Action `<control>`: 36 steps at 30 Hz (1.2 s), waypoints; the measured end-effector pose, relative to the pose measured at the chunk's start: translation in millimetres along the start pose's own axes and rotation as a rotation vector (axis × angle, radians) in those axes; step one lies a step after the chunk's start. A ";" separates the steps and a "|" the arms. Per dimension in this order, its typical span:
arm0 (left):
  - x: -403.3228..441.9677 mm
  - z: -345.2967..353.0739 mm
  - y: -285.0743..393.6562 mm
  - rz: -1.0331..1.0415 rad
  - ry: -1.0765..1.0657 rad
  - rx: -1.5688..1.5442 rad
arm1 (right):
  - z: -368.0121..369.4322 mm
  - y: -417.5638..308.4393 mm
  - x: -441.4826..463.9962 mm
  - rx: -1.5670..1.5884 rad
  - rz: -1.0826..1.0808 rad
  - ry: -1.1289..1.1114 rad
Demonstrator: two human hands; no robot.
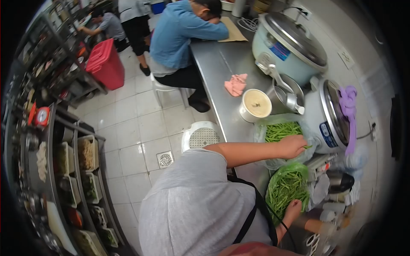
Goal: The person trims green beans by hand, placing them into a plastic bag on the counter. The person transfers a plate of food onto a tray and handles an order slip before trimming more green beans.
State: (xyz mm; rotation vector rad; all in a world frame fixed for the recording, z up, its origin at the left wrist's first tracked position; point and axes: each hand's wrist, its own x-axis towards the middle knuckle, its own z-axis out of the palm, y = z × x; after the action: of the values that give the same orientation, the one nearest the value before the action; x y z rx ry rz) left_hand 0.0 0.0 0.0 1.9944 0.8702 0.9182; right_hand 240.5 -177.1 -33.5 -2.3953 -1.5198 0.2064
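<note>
My left hand is closed over a clear plastic bag of green beans, and a short green bean sticks out from its fingertips. Lower down, my right hand rests at the edge of a second heap of beans in a green plastic bag. Its fingers are curled together, and what they hold, if anything, is too small to make out. Both bags lie side by side on the steel table.
Behind the bags stand a tub of pale liquid, a metal pot with ladles and two large rice cookers. A pink cloth lies nearby. A person in blue sits leaning on the table. Shelves with containers line the left.
</note>
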 end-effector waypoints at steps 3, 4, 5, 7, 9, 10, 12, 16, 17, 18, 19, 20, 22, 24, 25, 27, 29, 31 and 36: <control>-13.0 -22.2 -28.1 -0.254 -0.071 0.441 | 24.1 0.2 3.6 -0.081 -0.100 0.121; -28.8 -22.1 -29.7 -0.302 -0.105 0.507 | 22.8 2.9 -0.3 -0.092 -0.118 0.147; -42.7 -23.1 -29.7 -0.349 -0.141 0.575 | 22.4 5.5 -2.4 -0.099 -0.135 0.174; -56.6 -23.4 -33.9 -0.351 -0.176 0.551 | 22.3 11.5 -0.7 -0.146 -0.152 0.190; -66.2 -18.5 -49.6 -0.303 -0.160 0.545 | 26.0 17.2 0.8 -0.184 -0.159 0.212; -68.5 -16.2 -50.8 -0.292 -0.164 0.551 | 27.0 19.9 0.4 -0.200 -0.155 0.225; -72.2 -15.3 -52.7 -0.268 -0.174 0.570 | 27.7 10.1 -0.7 -0.227 -0.101 0.202; -74.4 -16.1 -46.7 -0.300 -0.205 0.584 | 17.3 -5.7 -11.2 -0.268 -0.022 0.170; -73.1 -15.8 -47.9 -0.311 -0.212 0.578 | 18.1 -5.5 -11.6 -0.272 -0.041 0.191; -72.7 -14.4 -48.6 -0.322 -0.221 0.568 | 17.6 -5.7 -12.4 -0.278 -0.031 0.183; -72.2 -12.8 -48.9 -0.330 -0.221 0.571 | 16.0 -5.8 -12.8 -0.286 -0.019 0.178; -71.4 -11.7 -49.2 -0.338 -0.222 0.576 | 15.0 -6.2 -13.1 -0.292 -0.006 0.173; -70.3 -11.4 -48.6 -0.355 -0.230 0.586 | 14.8 -6.6 -14.9 -0.280 -0.024 0.184; -69.4 -10.4 -47.1 -0.374 -0.244 0.593 | 12.6 -8.3 -17.8 -0.278 -0.027 0.186; -68.9 -9.6 -46.5 -0.384 -0.250 0.597 | 9.6 -11.4 -19.4 -0.282 -0.020 0.184; -67.7 -8.5 -46.0 -0.402 -0.267 0.604 | 8.3 -10.6 -20.1 -0.294 -0.007 0.170; -67.0 -10.0 -44.2 -0.413 -0.281 0.609 | 11.6 -4.4 -15.4 -0.307 0.008 0.146; -67.3 -9.2 -42.0 -0.417 -0.290 0.611 | 14.6 1.4 -14.6 -0.283 -0.006 0.178; -68.4 -9.9 -39.5 -0.416 -0.291 0.621 | 13.6 0.7 -14.7 -0.280 0.010 0.177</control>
State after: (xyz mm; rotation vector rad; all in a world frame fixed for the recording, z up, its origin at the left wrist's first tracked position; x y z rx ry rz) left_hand -53.2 -32.7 -49.3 2.2388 1.4452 0.1106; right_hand 231.0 -188.3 -47.2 -2.5512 -1.5414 -0.2268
